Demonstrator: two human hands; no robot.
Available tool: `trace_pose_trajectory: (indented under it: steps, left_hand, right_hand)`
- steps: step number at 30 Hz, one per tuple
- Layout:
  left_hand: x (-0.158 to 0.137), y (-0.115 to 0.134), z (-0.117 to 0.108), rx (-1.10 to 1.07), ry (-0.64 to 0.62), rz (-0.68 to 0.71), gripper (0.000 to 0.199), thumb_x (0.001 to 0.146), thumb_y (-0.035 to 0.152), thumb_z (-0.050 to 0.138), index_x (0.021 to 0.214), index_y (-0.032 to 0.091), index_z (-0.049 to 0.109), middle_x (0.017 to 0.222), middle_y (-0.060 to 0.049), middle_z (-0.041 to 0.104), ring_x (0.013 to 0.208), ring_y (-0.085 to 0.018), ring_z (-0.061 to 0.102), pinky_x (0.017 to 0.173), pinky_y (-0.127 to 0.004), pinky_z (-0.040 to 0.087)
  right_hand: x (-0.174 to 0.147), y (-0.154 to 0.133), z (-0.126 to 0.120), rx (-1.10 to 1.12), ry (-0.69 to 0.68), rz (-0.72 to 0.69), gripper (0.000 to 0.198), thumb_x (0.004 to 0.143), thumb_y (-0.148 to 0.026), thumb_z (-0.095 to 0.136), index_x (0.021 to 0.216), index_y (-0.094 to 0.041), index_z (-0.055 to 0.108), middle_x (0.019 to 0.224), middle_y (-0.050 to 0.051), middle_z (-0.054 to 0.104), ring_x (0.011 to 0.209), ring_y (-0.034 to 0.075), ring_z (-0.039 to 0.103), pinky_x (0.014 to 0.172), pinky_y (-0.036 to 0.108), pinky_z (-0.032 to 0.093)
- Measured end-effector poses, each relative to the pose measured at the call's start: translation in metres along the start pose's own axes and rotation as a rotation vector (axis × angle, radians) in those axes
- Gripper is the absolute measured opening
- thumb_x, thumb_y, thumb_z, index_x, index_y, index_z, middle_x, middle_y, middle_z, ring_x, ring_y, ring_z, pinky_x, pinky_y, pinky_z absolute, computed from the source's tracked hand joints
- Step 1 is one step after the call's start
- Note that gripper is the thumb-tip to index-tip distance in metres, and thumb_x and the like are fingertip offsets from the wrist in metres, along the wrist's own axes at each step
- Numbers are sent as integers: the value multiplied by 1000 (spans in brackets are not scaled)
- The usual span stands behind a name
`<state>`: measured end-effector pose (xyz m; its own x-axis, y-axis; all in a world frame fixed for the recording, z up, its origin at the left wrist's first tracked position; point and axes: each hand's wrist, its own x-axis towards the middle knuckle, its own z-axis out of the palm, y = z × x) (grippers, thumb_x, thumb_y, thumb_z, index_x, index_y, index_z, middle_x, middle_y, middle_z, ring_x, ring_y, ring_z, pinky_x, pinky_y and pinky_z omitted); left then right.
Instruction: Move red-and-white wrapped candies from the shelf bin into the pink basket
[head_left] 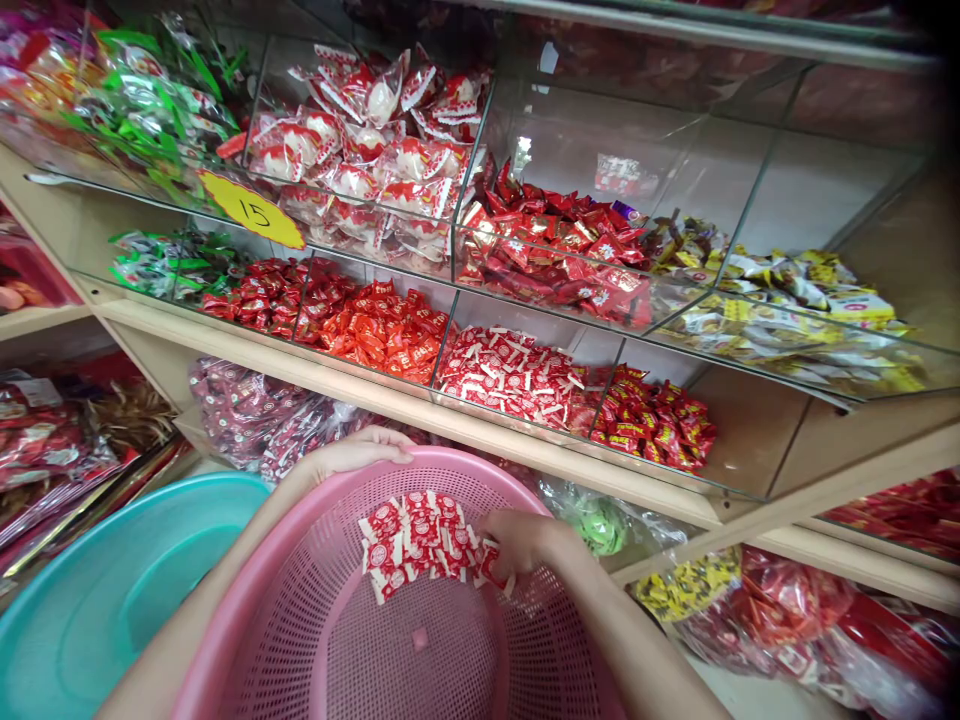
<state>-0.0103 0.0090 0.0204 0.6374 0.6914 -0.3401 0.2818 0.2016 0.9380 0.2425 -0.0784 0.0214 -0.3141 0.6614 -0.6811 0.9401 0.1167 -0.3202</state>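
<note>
A round pink plastic basket (405,660) with a perforated wall and base is tilted in front of me. My left hand (364,450) grips its far rim, with the fingers over the edge. Inside the basket lies a small pile of red-and-white wrapped candies (416,540). My right hand (517,545) reaches into the basket at the right side of this pile. Its fingers are closed around a red-and-white wrapped candy (490,562), which is partly hidden by them.
Glass-fronted compartments hold red-and-white candies (517,380), orange-red candies (382,330) and yellow packets (810,285). A yellow tag (251,210) reads 15. A turquoise basin (67,580) stands at left. Bagged sweets (795,595) fill the lower right shelf.
</note>
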Motion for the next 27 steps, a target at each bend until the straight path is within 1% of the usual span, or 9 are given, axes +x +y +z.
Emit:
trace_pose_trajectory:
  steps: [3,6,8,11,14,16,19,24,27]
  left_hand:
    - [1,-1,-2,2,-14,1,30,69,38,70,94,21,69,93,-5,69,78,-20,59,70,-28,42]
    - [1,-1,-2,2,-16,-1,30,69,38,70,94,21,69,93,-6,69,78,-21,59,70,-29,42]
    - [0,1,-1,2,-11,-1,30,69,38,70,94,21,70,93,-6,69,78,-21,59,70,-29,42]
    - [-1,2,0,3,2,-4,29,68,39,70,92,21,70,91,-5,69,76,-20,59,70,-29,42]
    - [0,2,0,11,7,-11,30,67,40,70,90,21,70,91,-4,69,77,-20,59,70,-28,42]
    - [0,2,0,25,15,-14,31,66,41,70,90,21,69,92,-5,69,78,-21,59,71,-28,42]
    - [0,1,0,45,35,-14,34,66,42,71,91,20,69,92,-5,69,79,-21,58,72,-28,42]
    - [-1,3,1,38,19,-2,33,67,42,70,92,20,69,92,-5,69,79,-21,58,72,-29,42]
    - [-1,3,1,28,20,3,31,67,40,70,91,20,69,91,-5,69,79,-21,58,72,-29,41]
  right_hand:
    - [0,-2,-2,-37,-65,-28,19,63,-10,64,82,-13,65,79,5,68,65,14,63,49,18,43]
    - [-1,-3,-4,22,-65,-59,29,65,-8,61,92,-16,64,82,3,68,63,13,62,47,17,41]
    - [0,-2,-4,32,-53,-90,31,65,-8,61,94,-17,62,83,2,67,63,12,60,47,16,40]
    - [4,2,-3,-24,-14,-135,32,65,-11,62,97,-19,61,85,1,65,64,11,58,47,16,38]
    - [8,6,-1,-30,5,-135,42,65,-15,62,106,-21,55,90,0,64,64,11,56,47,17,36]
    - [10,7,0,-13,17,-114,46,64,-16,64,109,-21,52,92,0,63,64,11,56,47,17,36]
    - [9,6,0,3,42,-110,47,62,-16,66,107,-20,53,92,0,62,69,12,56,50,18,37]
    - [5,1,-3,1,108,-148,33,63,-10,62,95,-17,58,90,1,62,77,14,55,59,20,38]
    - [3,1,-3,3,148,-169,34,63,-9,60,95,-18,59,92,1,61,81,14,55,63,21,39]
